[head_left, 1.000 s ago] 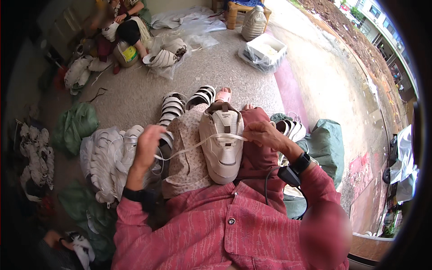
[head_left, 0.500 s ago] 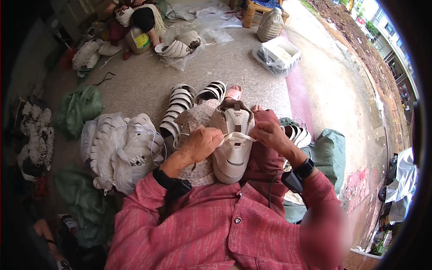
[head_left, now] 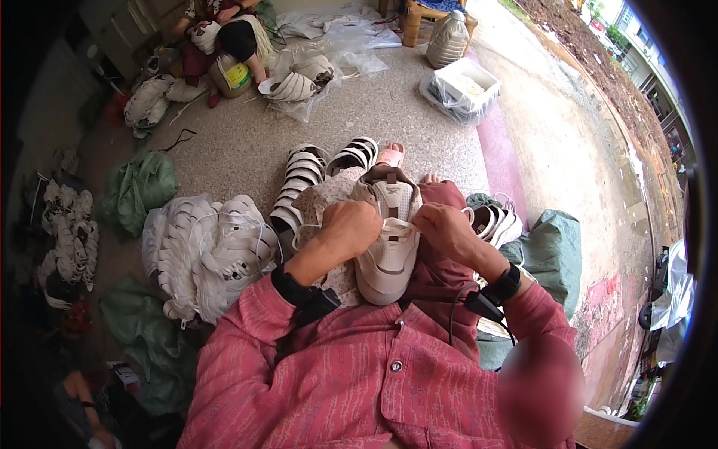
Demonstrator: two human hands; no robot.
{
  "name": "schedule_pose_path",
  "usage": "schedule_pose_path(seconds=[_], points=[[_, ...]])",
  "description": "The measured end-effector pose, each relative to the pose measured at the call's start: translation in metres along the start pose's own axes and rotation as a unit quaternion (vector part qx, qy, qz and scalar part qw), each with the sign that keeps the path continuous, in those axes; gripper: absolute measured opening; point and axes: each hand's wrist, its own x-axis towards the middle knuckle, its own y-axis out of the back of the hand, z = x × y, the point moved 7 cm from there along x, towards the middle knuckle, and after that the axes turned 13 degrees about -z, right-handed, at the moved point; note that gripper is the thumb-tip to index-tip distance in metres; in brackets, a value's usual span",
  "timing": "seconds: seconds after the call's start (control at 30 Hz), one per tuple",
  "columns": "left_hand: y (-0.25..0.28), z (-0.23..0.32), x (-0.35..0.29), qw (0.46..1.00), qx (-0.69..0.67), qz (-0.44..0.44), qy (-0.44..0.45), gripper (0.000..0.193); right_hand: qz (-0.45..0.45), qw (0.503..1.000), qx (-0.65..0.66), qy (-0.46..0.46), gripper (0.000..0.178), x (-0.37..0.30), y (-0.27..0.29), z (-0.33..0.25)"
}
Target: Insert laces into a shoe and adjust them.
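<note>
A beige-and-white shoe upper rests on my lap, its brown-lined opening facing away from me. A white shoelace runs across its front between my two hands. My left hand is closed at the upper's left side, gripping the lace, though its fingertips are partly hidden. At the right side my right hand pinches the other part of the lace between thumb and fingers. Beneath the upper lies a patterned cloth over my leg.
To the left is a pile of white shoe uppers beside a green sack. Rows of nested uppers stand ahead. Another green sack sits on the right. Farther off are a plastic-wrapped white box and a seated person.
Both hands have drawn closer to the shoe upper, and the stretch of lace between them looks shorter. My left hand has turned so its back faces up.
</note>
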Motion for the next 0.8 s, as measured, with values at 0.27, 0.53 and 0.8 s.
schedule_pose_path(seconds=[0.27, 0.53, 0.8], points=[[0.066, 0.006, -0.012, 0.966, 0.018, 0.182, -0.184, 0.023, 0.032, 0.98, -0.191, 0.052, 0.008, 0.005, 0.041, -0.047], [0.033, -0.018, 0.021, 0.946, -0.163, -0.107, -0.258, 0.035, -0.007, 0.972, -0.181, 0.147, 0.01, 0.044, -0.003, -0.051], [0.017, -0.035, 0.019, 0.924, -0.309, -0.14, -0.174, 0.03, -0.023, 0.967, -0.14, 0.212, 0.01, 0.052, -0.016, -0.062]])
